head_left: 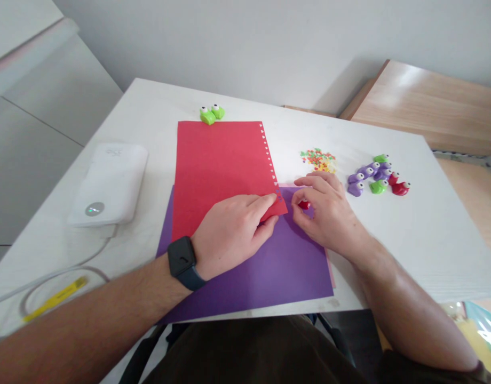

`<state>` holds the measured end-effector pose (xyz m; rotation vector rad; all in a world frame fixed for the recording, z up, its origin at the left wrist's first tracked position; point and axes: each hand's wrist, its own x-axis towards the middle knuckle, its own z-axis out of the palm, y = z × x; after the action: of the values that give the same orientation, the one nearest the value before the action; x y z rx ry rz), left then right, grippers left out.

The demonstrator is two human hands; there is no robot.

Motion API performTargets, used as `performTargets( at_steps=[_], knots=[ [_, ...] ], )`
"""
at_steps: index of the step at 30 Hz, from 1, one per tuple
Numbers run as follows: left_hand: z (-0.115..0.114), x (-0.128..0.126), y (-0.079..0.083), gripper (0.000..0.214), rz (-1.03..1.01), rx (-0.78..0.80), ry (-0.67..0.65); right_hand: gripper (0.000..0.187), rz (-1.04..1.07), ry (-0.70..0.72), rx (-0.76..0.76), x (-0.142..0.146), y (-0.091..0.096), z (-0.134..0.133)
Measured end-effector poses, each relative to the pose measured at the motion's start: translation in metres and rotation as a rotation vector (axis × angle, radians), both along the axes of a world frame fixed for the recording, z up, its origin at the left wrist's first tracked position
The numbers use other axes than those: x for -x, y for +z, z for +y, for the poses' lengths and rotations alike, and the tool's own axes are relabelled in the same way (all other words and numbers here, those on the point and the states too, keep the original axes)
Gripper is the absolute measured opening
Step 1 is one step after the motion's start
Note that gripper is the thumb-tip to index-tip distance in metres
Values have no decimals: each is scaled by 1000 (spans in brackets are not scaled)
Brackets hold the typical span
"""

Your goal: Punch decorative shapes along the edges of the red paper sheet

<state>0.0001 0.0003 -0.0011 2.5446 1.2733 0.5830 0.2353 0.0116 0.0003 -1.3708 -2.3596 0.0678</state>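
Behind right hand (331, 216), red object (305, 205), part-hidden

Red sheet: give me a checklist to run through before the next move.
1. Left hand holding the red sheet: ok, it pinches the lower right corner.
2. That corner flat on the purple sheet: not ok, it is bent up in the fingers.
3. Right hand gripping the red piece: cannot tell, the curled fingers hide most of it.
4. Row of holes along the right edge: ok, visible down to near the left hand.
5. Confetti apart from the red sheet: ok, it lies to the right on the table.
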Motion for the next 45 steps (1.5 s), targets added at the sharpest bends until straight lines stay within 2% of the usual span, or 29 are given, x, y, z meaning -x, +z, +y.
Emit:
performTargets(
  at_steps=[4,8,14,16,19,25,29,37,41,45],
  knots=[
    [0,0,0,31,-5,-2,-1,7,-44,16,93,-4,-1,2],
    [0,0,0,32,-9,6,-4,16,-70,15,158,-5,4,1],
    [0,0,1,32,-4,12,9,18,-134,187,159,-6,18,-5],
    [-1,1,1,32,-3,3,11,18,-147,204,158,-6,18,-6],
    [-1,1,0,32,-7,0,13,21,-159,144,128,-6,14,-5],
    [-1,2,-2,33,-17,1,4,35,-165,-79,125,-5,5,1],
    [-1,2,-1,31,-18,5,7,37,-179,-169,110,-10,1,6],
    [-2,2,0,30,-15,5,-1,31,-117,-274,-27,-35,-15,22],
    [-2,2,0,31,-4,25,-11,33,-40,-280,-46,-39,-13,28],
    [-2,2,0,32,-1,46,-22,33,12,-255,-20,-30,-7,26]
  ],
)
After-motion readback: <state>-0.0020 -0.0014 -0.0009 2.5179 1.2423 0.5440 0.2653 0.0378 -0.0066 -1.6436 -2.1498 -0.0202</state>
